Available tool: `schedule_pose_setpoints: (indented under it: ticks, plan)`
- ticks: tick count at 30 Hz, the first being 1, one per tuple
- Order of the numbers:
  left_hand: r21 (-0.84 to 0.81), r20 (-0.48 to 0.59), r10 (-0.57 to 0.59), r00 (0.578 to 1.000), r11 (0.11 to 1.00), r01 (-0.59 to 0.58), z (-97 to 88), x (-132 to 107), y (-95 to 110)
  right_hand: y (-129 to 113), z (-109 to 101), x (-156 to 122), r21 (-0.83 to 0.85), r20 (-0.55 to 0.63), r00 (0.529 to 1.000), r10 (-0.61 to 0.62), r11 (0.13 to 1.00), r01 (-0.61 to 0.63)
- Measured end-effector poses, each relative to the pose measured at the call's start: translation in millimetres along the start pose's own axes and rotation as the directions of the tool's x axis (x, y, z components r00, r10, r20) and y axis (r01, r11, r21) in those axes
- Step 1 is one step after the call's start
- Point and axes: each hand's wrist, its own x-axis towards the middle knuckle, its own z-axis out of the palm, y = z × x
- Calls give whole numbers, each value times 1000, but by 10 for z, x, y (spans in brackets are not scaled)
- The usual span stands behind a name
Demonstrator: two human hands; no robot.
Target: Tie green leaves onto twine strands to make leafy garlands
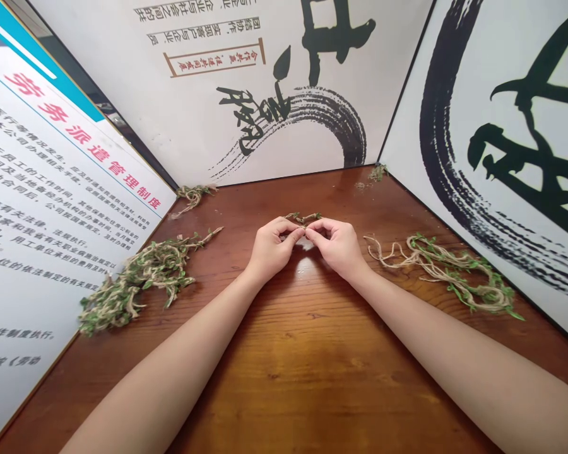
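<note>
Forearms first: left forearm (156, 372) and right forearm (473, 359) come in from the bottom corners, both cut off by the frame, and lie low over the wooden table (312, 391).

Far left, a printed board (52, 189) stands along the table edge, its text cut off by the frame. A tangled pile of leafy stems (137, 284) lies just beside that edge, and a small tuft (192, 195) sits further back, touching the foot of the back board (218, 82).

Center: left hand (271, 250) and right hand (337, 247) meet, fingertips together in a narrow pinch on a short green sprig (303, 217). The sprig arcs just above the fingers; its middle is hidden behind them, so the exact grip is hard to make out. Both hands stand well apart from the piles on either side.

Right: a looser pile of pale fibrous stems with green leaves (440, 277) lies near the right hand, short of the right board (502, 157). Small scraps (377, 172) sit in the back corner, too small to make out.
</note>
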Motion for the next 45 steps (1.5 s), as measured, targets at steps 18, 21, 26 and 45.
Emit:
schedule_pose_setpoints:
  ticks: [18, 21, 26, 45]
  plan:
    - [-158, -51, -193, 980, 970, 183, -18, -7, 17, 12, 6, 18, 48, -9, 999, 31, 998, -30]
    - [-207, 5, -225, 974, 953, 221, -11, -11, -4, 19, 13, 25, 155, 18, 997, 72, 985, -74]
    - [-188, 93, -185, 978, 962, 200, 33, -37, 18, 51, 14, 30, 144, 13, 1000, 1, 990, -3]
    - [-76, 68, -74, 995, 994, 79, 46, -2, 4, 74, -1, 44, 209, -35, 997, 66, 976, -57]
